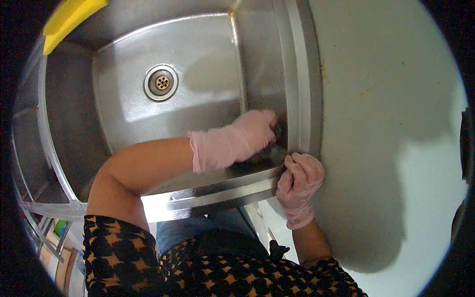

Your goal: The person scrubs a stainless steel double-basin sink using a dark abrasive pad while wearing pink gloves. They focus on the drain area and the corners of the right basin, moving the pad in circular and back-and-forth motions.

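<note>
My left hand (246, 139), in a thin pink glove, reaches down inside a stainless steel sink basin (207, 63). Its fingers are curled around a small dark scouring pad (278, 130), mostly hidden by the hand, against the basin's right wall near the front corner. The glove looks slightly blurred. My right hand (300, 178), gloved the same way, is at the front right corner of the sink's rim (237, 187). Its bent fingers grip the edge there. A round drain strainer (162, 82) sits in the basin floor.
A yellow folded cloth or sponge sheet (70, 22) hangs over the far left rim. Another steel basin (28, 148) adjoins on the left. A pale wall (371, 92) with stains rises close along the sink's right side. Below left are a metal rack (55, 237) and a green item (60, 227).
</note>
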Demonstrator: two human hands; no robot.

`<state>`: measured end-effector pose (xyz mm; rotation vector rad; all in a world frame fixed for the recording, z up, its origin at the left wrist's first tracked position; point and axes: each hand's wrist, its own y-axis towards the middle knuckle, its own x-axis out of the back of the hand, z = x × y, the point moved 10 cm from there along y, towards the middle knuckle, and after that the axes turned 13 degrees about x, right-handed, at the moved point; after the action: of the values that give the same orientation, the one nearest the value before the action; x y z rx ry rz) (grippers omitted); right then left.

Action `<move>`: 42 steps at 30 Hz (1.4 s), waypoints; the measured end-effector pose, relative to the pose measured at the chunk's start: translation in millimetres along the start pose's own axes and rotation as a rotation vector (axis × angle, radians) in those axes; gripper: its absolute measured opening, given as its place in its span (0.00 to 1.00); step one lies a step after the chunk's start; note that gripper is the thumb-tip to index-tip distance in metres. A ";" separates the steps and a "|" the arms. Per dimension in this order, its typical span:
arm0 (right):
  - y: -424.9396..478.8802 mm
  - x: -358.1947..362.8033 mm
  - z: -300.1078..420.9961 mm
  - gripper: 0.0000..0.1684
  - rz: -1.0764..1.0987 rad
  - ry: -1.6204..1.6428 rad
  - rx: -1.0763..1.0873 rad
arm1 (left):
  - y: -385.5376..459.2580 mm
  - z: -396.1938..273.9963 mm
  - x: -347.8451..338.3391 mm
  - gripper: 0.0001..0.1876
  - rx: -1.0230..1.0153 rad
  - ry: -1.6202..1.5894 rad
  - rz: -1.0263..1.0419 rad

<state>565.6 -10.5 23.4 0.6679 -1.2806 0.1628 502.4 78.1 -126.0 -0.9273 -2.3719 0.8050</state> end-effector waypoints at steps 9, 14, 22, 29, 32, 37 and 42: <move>0.0 0.7 0.8 0.18 -0.014 0.012 0.000 | 26.8 0.6 86.4 0.12 0.049 -0.267 -0.336; -1.7 -2.8 -2.3 0.18 -0.012 0.020 -0.003 | 30.0 -3.6 62.7 0.12 -0.036 -0.070 -0.280; -1.5 -3.0 -4.0 0.14 0.022 -0.041 -0.008 | -25.3 -21.8 -0.1 0.11 -0.109 0.029 0.028; 6.8 0.8 1.5 0.18 0.044 0.034 -0.011 | 40.6 -9.9 120.8 0.08 0.088 -0.526 -0.259; 4.0 -1.7 -2.9 0.16 0.018 0.038 0.005 | 48.3 -17.9 139.7 0.08 -0.068 -0.271 -0.463; -4.2 -3.4 -6.7 0.14 -0.008 -0.018 -0.016 | -6.9 -28.8 45.8 0.12 -0.101 0.050 -0.164; -4.8 -3.1 -6.0 0.13 -0.012 -0.006 -0.016 | -29.5 -25.6 19.1 0.13 -0.105 -0.066 -0.068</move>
<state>571.8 -10.3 17.9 0.6626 -1.2825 0.1401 492.0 83.0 -84.1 -0.8676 -2.5094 0.7013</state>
